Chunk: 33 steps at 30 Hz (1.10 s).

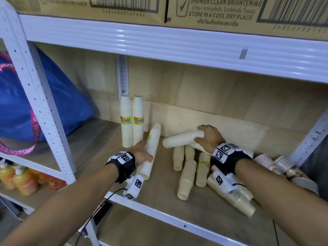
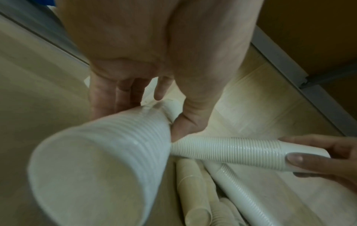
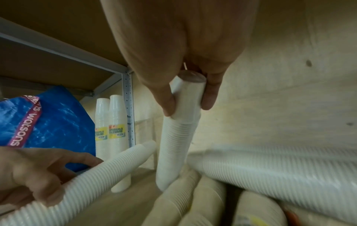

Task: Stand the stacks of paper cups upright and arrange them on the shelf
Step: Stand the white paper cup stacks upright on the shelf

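The left hand point(image 1: 142, 154) is clenched around a white cup stack point(image 1: 150, 150), fingers curled round its middle; the stack is tilted, its narrow end up and leaning toward the far wall, its wide mouth low and near. The right hand point(image 1: 209, 137) grasps a second white stack point(image 1: 181, 140) by its closed narrow end, thumb on one side and fingers on the other in the right wrist view; this stack lies nearly level, pointing left, above the heap.

Two white stacks point(image 1: 132, 119) with yellow labels stand upright, touching side by side, at the far left of the wooden shelf point(image 1: 159, 197) beside a perforated upright post.

Below and near the right hand lies a heap of beige stacks point(image 1: 186, 176) on their sides: at least five can be counted, though the right arm hides part of it. At the far right lie a few stacks of patterned cups point(image 1: 282, 166), also on their sides; their number cannot be told.

A blue bag point(image 1: 58, 96) with a pink strap sits in the bay to the left. Cardboard boxes point(image 1: 213, 9) rest on the shelf above.
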Available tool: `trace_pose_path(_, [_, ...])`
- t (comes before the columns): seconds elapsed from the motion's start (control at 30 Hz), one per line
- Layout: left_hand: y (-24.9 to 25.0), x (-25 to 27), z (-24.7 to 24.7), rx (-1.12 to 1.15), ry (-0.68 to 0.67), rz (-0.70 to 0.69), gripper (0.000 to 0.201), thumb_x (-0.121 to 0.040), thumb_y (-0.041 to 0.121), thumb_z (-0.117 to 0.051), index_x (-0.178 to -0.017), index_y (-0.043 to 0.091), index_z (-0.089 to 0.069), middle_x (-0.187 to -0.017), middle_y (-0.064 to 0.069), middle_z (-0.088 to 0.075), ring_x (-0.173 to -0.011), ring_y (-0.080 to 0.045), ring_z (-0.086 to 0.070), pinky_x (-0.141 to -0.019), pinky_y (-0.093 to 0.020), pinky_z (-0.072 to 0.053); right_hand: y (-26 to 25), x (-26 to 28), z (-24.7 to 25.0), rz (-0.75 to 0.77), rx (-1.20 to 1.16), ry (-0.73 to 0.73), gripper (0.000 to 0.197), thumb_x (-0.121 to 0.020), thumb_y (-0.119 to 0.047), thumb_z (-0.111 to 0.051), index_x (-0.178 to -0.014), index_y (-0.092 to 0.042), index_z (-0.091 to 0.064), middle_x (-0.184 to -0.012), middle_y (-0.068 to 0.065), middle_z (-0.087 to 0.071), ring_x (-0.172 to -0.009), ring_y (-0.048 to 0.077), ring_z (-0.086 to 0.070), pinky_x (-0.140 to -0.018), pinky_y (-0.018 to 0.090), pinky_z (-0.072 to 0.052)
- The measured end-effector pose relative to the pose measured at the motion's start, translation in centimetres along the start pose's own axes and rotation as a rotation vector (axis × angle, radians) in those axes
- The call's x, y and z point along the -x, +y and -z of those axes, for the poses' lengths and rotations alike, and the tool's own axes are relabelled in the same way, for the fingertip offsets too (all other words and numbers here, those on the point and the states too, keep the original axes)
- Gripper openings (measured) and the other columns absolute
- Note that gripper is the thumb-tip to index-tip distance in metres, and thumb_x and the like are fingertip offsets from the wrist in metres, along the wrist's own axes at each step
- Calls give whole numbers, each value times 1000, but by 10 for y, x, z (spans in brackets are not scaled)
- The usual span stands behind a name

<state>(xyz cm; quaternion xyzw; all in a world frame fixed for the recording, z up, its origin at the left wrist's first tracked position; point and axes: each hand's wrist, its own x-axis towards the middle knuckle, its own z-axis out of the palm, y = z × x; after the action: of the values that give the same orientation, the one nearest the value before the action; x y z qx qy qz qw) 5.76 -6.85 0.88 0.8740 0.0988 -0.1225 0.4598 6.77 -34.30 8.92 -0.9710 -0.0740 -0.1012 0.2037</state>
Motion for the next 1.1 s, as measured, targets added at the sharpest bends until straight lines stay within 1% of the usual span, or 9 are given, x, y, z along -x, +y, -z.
trace_pose_path(0.1, [11,1,11,13,61,-120,81,-74,4,-73,-143,14,-32,-116,-3,-53,-108,-24,-53,-85,-36,-48,-20,-12,13,46,-29,16,49,-88,-21,-65,-135,-14,-52,-130,11,-56,-119,25,-52,-95,29,-43])
trace_pose_path(0.23, [19,2,22,22,98,-219,76,-71,0,-75,-137,12,-39,-113,-5,-60,-109,-27,-58,-93,-43,-50,-56,-26,24,110,-72,10,50,-85,-17,-69,-133,-15,-52,-130,9,-56,-120,23,-53,-95,28,-44])
trace_pose_path(0.33, [23,0,24,30,149,-261,76,-72,-1,-76,-138,13,-40,-112,-1,-57,-106,-22,-55,-94,-38,-48,-78,-35,26,140,-103,-16,53,-83,-16,-71,-132,-16,-52,-133,7,-56,-123,22,-52,-95,27,-44])
trace_pose_path(0.47, [20,-4,23,40,210,-267,75,-71,-1,-77,-135,14,-41,-116,-1,-54,-107,-22,-55,-90,-37,-49,-104,-43,21,163,-160,-53,53,-80,-13,-72,-130,-17,-54,-135,4,-57,-124,19,-54,-96,27,-45])
trace_pose_path(0.53, [17,-8,19,50,236,-274,78,-70,0,-78,-135,17,-39,-120,-4,-54,-110,-25,-56,-93,-40,-50,-115,-45,18,181,-152,-76,54,-80,-12,-71,-131,-16,-54,-135,4,-57,-124,19,-53,-90,22,-41])
trace_pose_path(0.67, [9,-16,11,54,232,-271,71,-74,-4,-75,-130,16,-35,-108,3,-56,-103,-18,-54,-90,-35,-46,-128,-48,10,189,-198,-103,51,-80,-9,-69,-129,-18,-56,-134,6,-57,-125,18,-53,-88,21,-41])
trace_pose_path(0.8, [3,-19,4,28,243,-248,67,-74,-3,-75,-119,22,-33,-108,4,-55,-108,-21,-55,-96,-42,-48,-132,-50,5,176,-194,-101,52,-83,-10,-68,-132,-15,-53,-136,5,-56,-125,20,-53,-88,22,-42])
trace_pose_path(0.93, [-4,-21,-1,17,249,-267,71,-73,-1,-77,-126,16,-33,-120,-3,-56,-116,-25,-54,-100,-44,-45,-133,-52,5,177,-166,-80,51,-85,-14,-67,-134,-14,-52,-140,3,-53,-125,20,-52,-88,22,-40])
trace_pose_path(1.1, [-6,-23,2,11,228,-291,74,-74,3,-78,-130,17,-32,-127,-4,-56,-121,-26,-53,-103,-46,-44,-134,-52,5,176,-129,-66,53,-88,-20,-63,-139,-18,-49,-141,1,-53,-126,21,-51,-94,28,-42])
